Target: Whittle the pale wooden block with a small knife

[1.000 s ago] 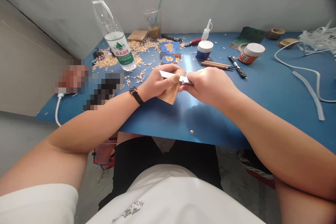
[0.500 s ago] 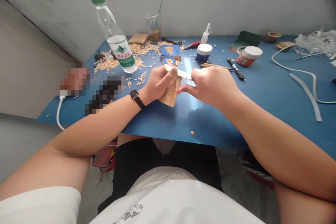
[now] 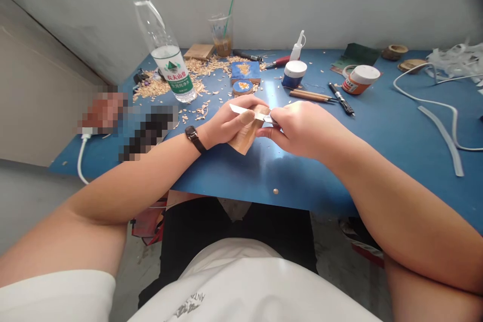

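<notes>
My left hand (image 3: 228,123) is wrapped round a piece of light wood (image 3: 245,140), its thumb resting near a knife blade (image 3: 241,110). The blade crosses the top of the wood and points left. My right hand (image 3: 298,126) is closed round the knife's handle, which its fingers mostly hide. Just beyond my hands lie a round wooden piece with a blue top (image 3: 242,87) and a block with a blue painted face (image 3: 245,71).
A water bottle (image 3: 171,68) stands back left among wood shavings (image 3: 151,86). Behind are a plastic cup (image 3: 222,35) and a blue-white jar (image 3: 294,74). Rightward lie carving tools (image 3: 311,95), a marker (image 3: 341,99), an orange-white tub (image 3: 360,79) and a white cable (image 3: 451,110).
The blade now shows more of its length and its tip points further left across the wood. My right hand has shifted slightly down, and the wood has tilted a little.
</notes>
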Available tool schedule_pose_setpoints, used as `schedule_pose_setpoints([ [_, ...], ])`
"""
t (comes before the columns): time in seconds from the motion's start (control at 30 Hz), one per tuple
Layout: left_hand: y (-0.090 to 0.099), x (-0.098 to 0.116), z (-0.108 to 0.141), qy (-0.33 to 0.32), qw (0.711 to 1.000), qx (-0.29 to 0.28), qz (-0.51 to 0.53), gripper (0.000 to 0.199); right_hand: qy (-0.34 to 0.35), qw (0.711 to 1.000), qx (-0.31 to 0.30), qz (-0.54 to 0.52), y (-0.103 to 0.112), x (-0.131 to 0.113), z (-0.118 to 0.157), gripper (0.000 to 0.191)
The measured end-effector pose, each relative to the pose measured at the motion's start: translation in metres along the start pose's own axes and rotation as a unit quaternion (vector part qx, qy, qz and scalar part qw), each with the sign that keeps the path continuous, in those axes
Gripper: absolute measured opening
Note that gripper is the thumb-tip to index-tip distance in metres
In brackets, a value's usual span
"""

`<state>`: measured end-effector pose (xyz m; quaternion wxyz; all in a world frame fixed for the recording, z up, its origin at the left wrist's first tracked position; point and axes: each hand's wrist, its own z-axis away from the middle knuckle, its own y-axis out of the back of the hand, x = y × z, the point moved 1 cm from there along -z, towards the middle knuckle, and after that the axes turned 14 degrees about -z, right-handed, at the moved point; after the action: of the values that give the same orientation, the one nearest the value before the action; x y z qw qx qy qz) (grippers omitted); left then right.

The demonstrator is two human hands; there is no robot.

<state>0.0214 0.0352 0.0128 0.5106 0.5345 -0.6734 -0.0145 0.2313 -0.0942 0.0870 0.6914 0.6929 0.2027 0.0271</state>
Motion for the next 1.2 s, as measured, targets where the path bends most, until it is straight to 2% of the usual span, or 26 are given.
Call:
schedule_pose_setpoints([
  [0.27, -0.006, -0.007, 0.004, 0.021, 0.999, 0.046, -0.014, 0.102, 0.017, 0.999, -0.01, -0.044, -0.004, -0.003, 0.005, 0.044],
  [0.57, -0.004, -0.014, 0.003, 0.013, 0.998, 0.046, -0.05, 0.1, 0.086, 0.993, 0.003, -0.084, -0.011, 0.023, 0.0, 0.044],
  [0.7, -0.003, -0.011, 0.003, 0.019, 0.999, 0.001, -0.046, 0.101, 0.078, 0.995, 0.004, -0.067, -0.014, 0.028, 0.001, 0.05],
  [0.8, -0.002, -0.008, 0.003, 0.026, 0.998, -0.011, -0.06, 0.098, 0.085, 0.994, 0.01, -0.063, -0.014, 0.03, -0.001, 0.047],
  [0.9, -0.003, -0.01, 0.002, 0.027, 0.997, 0.001, -0.079, 0.096, 0.081, 0.996, -0.001, -0.049, -0.013, 0.027, -0.003, 0.041],
  [1.03, -0.004, -0.016, 0.004, 0.028, 0.994, 0.04, -0.102, 0.093, 0.042, 0.999, -0.003, 0.009, -0.012, 0.023, -0.004, 0.038],
  [1.2, -0.004, -0.011, 0.005, 0.06, 0.992, 0.052, -0.102, 0.086, 0.012, 0.999, 0.015, 0.05, -0.014, 0.024, -0.006, 0.052],
])
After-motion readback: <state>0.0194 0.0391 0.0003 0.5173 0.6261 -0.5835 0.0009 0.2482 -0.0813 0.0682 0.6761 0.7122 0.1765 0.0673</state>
